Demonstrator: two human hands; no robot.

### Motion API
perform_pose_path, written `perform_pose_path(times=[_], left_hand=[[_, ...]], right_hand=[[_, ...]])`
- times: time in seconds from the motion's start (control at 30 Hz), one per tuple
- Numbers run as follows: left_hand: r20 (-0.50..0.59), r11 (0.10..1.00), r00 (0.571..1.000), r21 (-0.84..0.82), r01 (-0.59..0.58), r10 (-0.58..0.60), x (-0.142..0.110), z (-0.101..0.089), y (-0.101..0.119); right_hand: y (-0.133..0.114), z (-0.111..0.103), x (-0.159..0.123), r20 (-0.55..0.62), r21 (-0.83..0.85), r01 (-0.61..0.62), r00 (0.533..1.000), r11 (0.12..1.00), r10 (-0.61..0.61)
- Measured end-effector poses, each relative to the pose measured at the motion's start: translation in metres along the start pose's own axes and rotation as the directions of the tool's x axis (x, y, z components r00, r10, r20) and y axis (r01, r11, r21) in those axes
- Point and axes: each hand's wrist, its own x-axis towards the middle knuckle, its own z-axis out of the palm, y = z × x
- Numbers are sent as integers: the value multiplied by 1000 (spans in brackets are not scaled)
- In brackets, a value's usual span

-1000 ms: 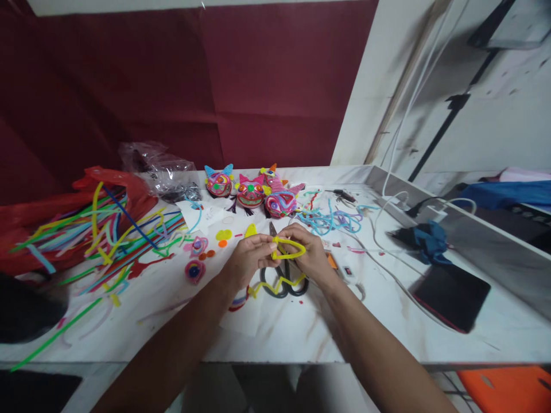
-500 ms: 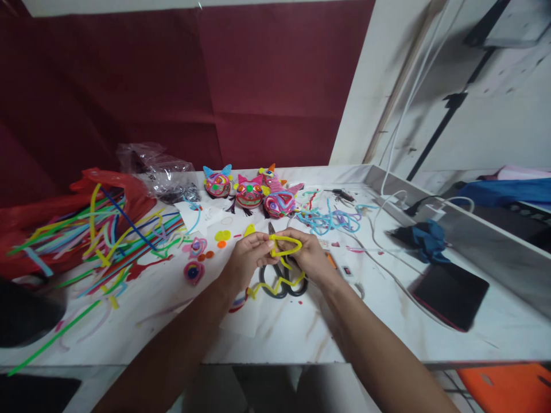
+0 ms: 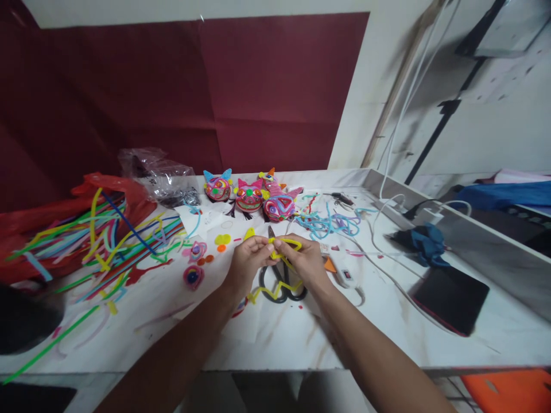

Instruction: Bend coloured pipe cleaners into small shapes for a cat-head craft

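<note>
Between both hands is a yellow pipe cleaner [image 3: 294, 243] bent into a narrow loop. My left hand [image 3: 252, 257] pinches its left end, and my right hand [image 3: 303, 259] grips it from the right side, fingers closed. Below the hands, black-handled scissors [image 3: 282, 299] lie on the table with their blades pointing away, partly covered by the hands. A zigzag yellow pipe cleaner [image 3: 275, 291] rests across the scissor handles. To the left lie yellow discs [image 3: 222, 238], orange discs [image 3: 209, 258] and a pink piece with a blue centre [image 3: 193, 277].
Several colourful animal-head figures [image 3: 248, 198] stand at the back. Loose pipe cleaners [image 3: 129, 229] spill from a red plastic bag [image 3: 124, 189] on the left. Blue strands [image 3: 322, 225] lie right of centre. A white cable [image 3: 387, 261] runs toward a black flat device [image 3: 451, 299].
My right fingers have moved left along the yellow loop, closer to my left fingertips, and the loop looks narrower. The camera view has tilted up slightly.
</note>
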Motion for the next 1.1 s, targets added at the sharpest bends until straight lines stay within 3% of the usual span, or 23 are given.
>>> perform_pose_path(times=[0.73, 0.9, 1.1], left_hand=[[-69, 953, 982, 260, -153, 176, 1, 2, -10], [32, 928, 990, 344, -143, 140, 1, -1, -5], [103, 853, 977, 477, -213, 187, 4, -8, -4]], right_hand=[[-6, 8, -3, -126, -81, -85, 989, 993, 75], [-6, -1, 1, -40, -76, -140, 990, 987, 137], [1, -6, 5, 51, 1, -222, 974, 975, 222]])
